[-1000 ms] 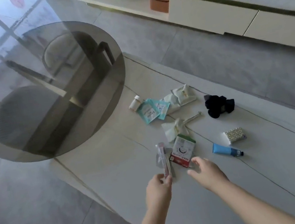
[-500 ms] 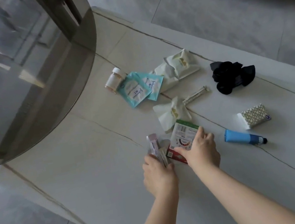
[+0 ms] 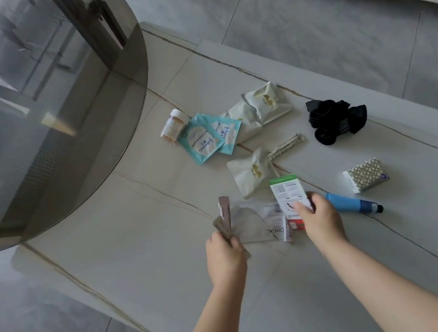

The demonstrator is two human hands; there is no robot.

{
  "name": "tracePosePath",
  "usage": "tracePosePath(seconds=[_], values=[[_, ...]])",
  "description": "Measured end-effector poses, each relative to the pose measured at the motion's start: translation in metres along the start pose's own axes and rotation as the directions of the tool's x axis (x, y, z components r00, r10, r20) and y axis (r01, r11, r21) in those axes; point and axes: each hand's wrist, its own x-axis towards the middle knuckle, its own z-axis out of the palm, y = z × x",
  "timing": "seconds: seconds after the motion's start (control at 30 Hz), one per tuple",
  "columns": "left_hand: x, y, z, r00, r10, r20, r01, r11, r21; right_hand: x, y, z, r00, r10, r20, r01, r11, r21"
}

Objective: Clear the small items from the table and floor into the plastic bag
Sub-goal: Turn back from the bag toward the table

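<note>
Small items lie scattered on a low pale marble table [image 3: 139, 251]. My left hand [image 3: 225, 254] grips a few thin stick sachets [image 3: 225, 217] held upright. My right hand [image 3: 317, 216] grips a small white box with green top and red end [image 3: 289, 197], lifted off the table. Under it lie a clear sachet [image 3: 250, 224] and a slim pink-white packet [image 3: 286, 230]. A blue tube [image 3: 353, 203] lies right of my right hand. No plastic bag is in view.
Farther back lie a small pill bottle [image 3: 174, 126], two teal sachets [image 3: 208, 138], cream pouches [image 3: 257, 110], one more cream pouch [image 3: 253, 173], a thin vial [image 3: 285, 145], a black scrunchie [image 3: 336, 122] and a patterned tissue pack [image 3: 364, 174]. A round smoked-glass tabletop [image 3: 43, 108] overhangs at left.
The view has tilted down and closer. My right hand reached the green-and-red box, took hold of it and raised it, uncovering the sachets beneath. My left hand kept its stick sachets.
</note>
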Motion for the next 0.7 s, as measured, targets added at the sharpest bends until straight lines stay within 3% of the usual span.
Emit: tracePosePath(seconds=[0.1, 0.3, 0.5, 0.7], values=[[0.005, 0.007, -0.003, 1.0, 0.01, 0.0, -0.01, 0.999, -0.037, 0.009, 0.01, -0.012, 0.997, 0.07, -0.043, -0.067, 0.995, 0.073], [0.021, 0.019, 0.003, 0.999, -0.003, -0.037, 0.004, 0.999, 0.042, 0.012, 0.031, 0.008, 0.988, 0.117, 0.097, -0.119, 0.993, 0.017], [0.031, 0.01, 0.012, 0.996, -0.024, -0.089, 0.024, 1.0, -0.007, 0.0, 0.03, 0.038, 0.981, 0.175, -0.089, -0.184, 0.976, -0.113], [0.035, 0.002, 0.011, 0.995, -0.055, -0.077, 0.049, 0.995, -0.083, 0.002, 0.025, 0.039, 0.971, 0.227, -0.072, -0.234, 0.966, -0.11]])
